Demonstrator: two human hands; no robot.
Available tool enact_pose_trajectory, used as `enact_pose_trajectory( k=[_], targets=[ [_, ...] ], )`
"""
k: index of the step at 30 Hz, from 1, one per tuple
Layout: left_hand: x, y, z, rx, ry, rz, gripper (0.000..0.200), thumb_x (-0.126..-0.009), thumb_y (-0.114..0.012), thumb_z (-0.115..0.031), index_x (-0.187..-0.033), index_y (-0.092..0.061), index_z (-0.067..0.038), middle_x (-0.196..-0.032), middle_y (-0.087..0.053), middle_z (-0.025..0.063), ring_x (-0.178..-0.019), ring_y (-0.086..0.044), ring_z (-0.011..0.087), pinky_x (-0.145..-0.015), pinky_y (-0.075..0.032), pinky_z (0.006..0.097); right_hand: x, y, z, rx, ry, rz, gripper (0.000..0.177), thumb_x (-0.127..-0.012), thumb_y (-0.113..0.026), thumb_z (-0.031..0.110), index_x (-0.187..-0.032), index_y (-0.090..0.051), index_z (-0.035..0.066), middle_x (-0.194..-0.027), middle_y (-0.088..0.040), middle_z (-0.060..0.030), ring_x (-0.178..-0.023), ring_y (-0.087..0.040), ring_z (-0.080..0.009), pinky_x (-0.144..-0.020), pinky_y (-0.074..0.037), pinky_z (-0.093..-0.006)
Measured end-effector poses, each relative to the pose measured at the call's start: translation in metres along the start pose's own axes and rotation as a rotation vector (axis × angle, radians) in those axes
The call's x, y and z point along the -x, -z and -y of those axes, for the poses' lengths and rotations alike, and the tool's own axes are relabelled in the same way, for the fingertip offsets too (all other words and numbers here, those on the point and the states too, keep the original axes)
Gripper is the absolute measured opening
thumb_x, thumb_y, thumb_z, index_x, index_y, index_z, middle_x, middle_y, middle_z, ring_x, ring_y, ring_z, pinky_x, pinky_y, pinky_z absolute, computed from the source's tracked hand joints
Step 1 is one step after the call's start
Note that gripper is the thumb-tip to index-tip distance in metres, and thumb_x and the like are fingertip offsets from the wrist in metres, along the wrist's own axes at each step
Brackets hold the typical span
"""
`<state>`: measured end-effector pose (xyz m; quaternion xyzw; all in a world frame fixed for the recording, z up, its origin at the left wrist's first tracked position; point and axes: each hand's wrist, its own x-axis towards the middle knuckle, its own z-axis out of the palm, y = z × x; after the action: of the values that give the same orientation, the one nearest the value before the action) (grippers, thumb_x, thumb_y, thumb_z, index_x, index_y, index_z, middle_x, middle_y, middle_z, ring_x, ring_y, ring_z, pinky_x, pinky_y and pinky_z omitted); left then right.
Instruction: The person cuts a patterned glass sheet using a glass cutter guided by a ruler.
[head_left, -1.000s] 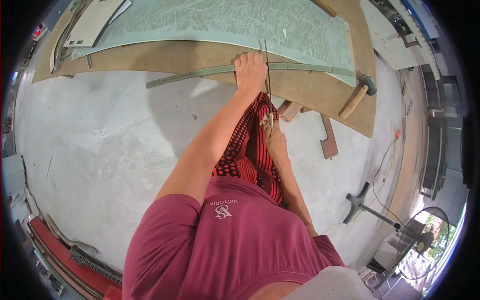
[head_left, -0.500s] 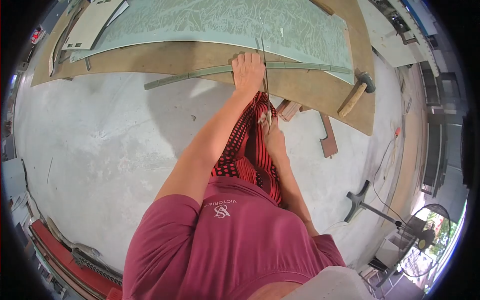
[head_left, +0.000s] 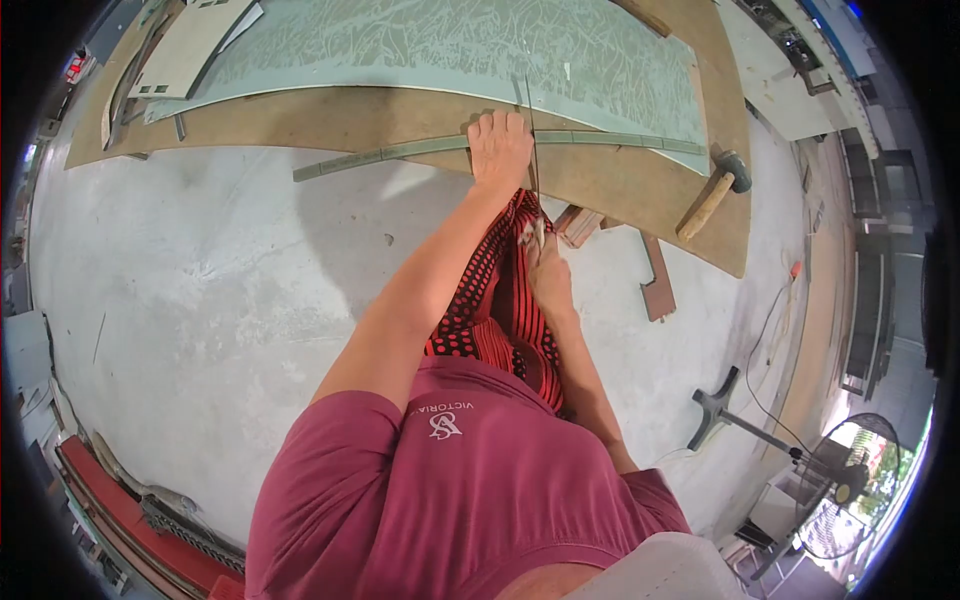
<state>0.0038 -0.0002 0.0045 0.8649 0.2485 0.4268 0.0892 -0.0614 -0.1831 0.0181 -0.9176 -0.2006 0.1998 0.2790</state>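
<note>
A long, thin green strip (head_left: 400, 150) with crosswise lines lies over the near edge of the board-topped table, its left end jutting out past that edge. My left hand (head_left: 500, 150) is closed over the strip from above, just left of a handsaw (head_left: 534, 150). The narrow dark blade crosses the strip and points away from me. Low in front of my patterned trousers, my right hand (head_left: 548, 280) grips the saw by its pale handle, which the fingers partly hide.
A hammer (head_left: 715, 195) rests on the brown board (head_left: 260, 115) at the right. Behind the strip lies a large pale green patterned sheet (head_left: 420, 45). Wood blocks (head_left: 577, 226) and a notched brown piece (head_left: 656, 285) are below the table edge. A fan (head_left: 850, 480) stands lower right.
The saw blade has shifted slightly where it crosses the strip. My left hand keeps its hold on the strip, and the whole view has moved a little.
</note>
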Motion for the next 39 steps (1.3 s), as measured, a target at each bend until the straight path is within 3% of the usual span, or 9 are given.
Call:
enact_pose_trajectory(
  k=[5, 8, 11, 13, 18, 27, 28, 31, 39],
  targets=[
    [0.001, 0.004, 0.001, 0.029, 0.012, 0.068, 0.012, -0.081, -0.061, -0.016, -0.082, -0.052, -0.009, -0.082, -0.055, 0.0088, -0.083, -0.053, 0.0293, -0.073, -0.037, 0.0429, 0.042, -0.022, -0.042, -0.038, 0.005, -0.012, 0.031, -0.098, -0.042, 0.027, -0.116, -0.046, 0.002, -0.085, -0.061, -0.0311, -0.083, -0.058, -0.05, -0.065, -0.045, -0.0557],
    [0.0, 0.005, -0.001, 0.014, 0.025, 0.071, 0.012, -0.08, -0.062, -0.016, -0.082, -0.052, -0.01, -0.082, -0.055, 0.0087, -0.083, -0.053, 0.0293, -0.073, -0.037, 0.0427, 0.011, -0.013, -0.024, -0.04, 0.078, -0.065, 0.031, -0.097, -0.044, 0.032, -0.107, -0.045, 0.002, -0.073, -0.06, -0.0312, -0.07, -0.06, -0.0492, -0.058, -0.045, -0.0576],
    [0.001, 0.004, 0.001, 0.017, 0.006, 0.042, 0.012, -0.079, -0.062, -0.016, -0.083, -0.052, -0.01, -0.082, -0.055, 0.0087, -0.083, -0.053, 0.0294, -0.073, -0.037, 0.0428, -0.016, -0.006, -0.001, -0.049, 0.14, -0.119, 0.029, -0.097, -0.043, 0.03, -0.105, -0.045, 0.002, -0.075, -0.06, -0.0314, -0.073, -0.059, -0.0505, -0.06, -0.045, -0.0575],
    [0.001, 0.006, 0.002, 0.018, 0.006, 0.034, 0.013, -0.079, -0.062, -0.016, -0.083, -0.052, -0.01, -0.082, -0.055, 0.0087, -0.083, -0.053, 0.0294, -0.073, -0.037, 0.0429, -0.021, -0.003, 0.005, -0.091, 0.118, -0.062, 0.03, -0.097, -0.043, 0.025, -0.117, -0.047, 0.003, -0.086, -0.059, -0.0339, -0.08, -0.056, -0.052, -0.064, -0.043, -0.0564],
    [0.003, 0.002, 0.002, 0.017, 0.031, 0.069, 0.013, -0.08, -0.062, -0.017, -0.083, -0.053, -0.01, -0.082, -0.055, 0.0088, -0.083, -0.053, 0.0294, -0.074, -0.037, 0.043, 0.039, -0.012, -0.031, -0.096, 0.005, 0.024, 0.031, -0.098, -0.043, 0.025, -0.119, -0.046, 0.003, -0.094, -0.061, -0.0311, -0.087, -0.058, -0.0496, -0.068, -0.046, -0.0544],
    [0.001, 0.005, 0.002, -0.012, 0.021, 0.055, 0.013, -0.081, -0.062, -0.018, -0.083, -0.052, -0.01, -0.083, -0.056, 0.0086, -0.083, -0.053, 0.0291, -0.073, -0.038, 0.0434, -0.02, 0.002, 0.006, -0.026, 0.065, -0.003, 0.033, -0.099, -0.039, 0.026, -0.118, -0.046, 0.001, -0.095, -0.059, -0.034, -0.088, -0.058, -0.0492, -0.069, -0.046, -0.0535],
    [0.001, 0.006, 0.001, -0.005, 0.023, 0.058, 0.013, -0.081, -0.062, -0.019, -0.083, -0.052, -0.01, -0.083, -0.056, 0.0085, -0.083, -0.053, 0.0291, -0.073, -0.038, 0.0434, -0.021, -0.003, 0.005, -0.069, 0.166, -0.11, 0.03, -0.097, -0.041, 0.029, -0.108, -0.045, 0.001, -0.079, -0.059, -0.0337, -0.076, -0.058, -0.0514, -0.064, -0.045, -0.0589],
    [0.0, 0.002, -0.001, 0.004, 0.021, 0.04, 0.011, -0.079, -0.061, -0.017, -0.081, -0.052, -0.01, -0.081, -0.055, 0.0088, -0.082, -0.053, 0.0288, -0.073, -0.037, 0.043, 0.002, 0.002, -0.001, 0.003, -0.026, 0.041, 0.03, -0.098, -0.04, 0.026, -0.118, -0.046, 0.003, -0.094, -0.061, -0.0315, -0.086, -0.058, -0.05, -0.068, -0.046, -0.0545],
    [-0.001, 0.004, -0.003, -0.003, 0.027, 0.055, 0.014, -0.08, -0.062, -0.019, -0.082, -0.052, -0.01, -0.082, -0.055, 0.0081, -0.082, -0.053, 0.029, -0.071, -0.037, 0.0432, 0.018, -0.005, -0.02, -0.04, 0.004, 0.035, 0.032, -0.098, -0.041, 0.026, -0.121, -0.044, 0.003, -0.09, -0.062, -0.0303, -0.087, -0.057, -0.0509, -0.069, -0.045, -0.0548]
  ],
)
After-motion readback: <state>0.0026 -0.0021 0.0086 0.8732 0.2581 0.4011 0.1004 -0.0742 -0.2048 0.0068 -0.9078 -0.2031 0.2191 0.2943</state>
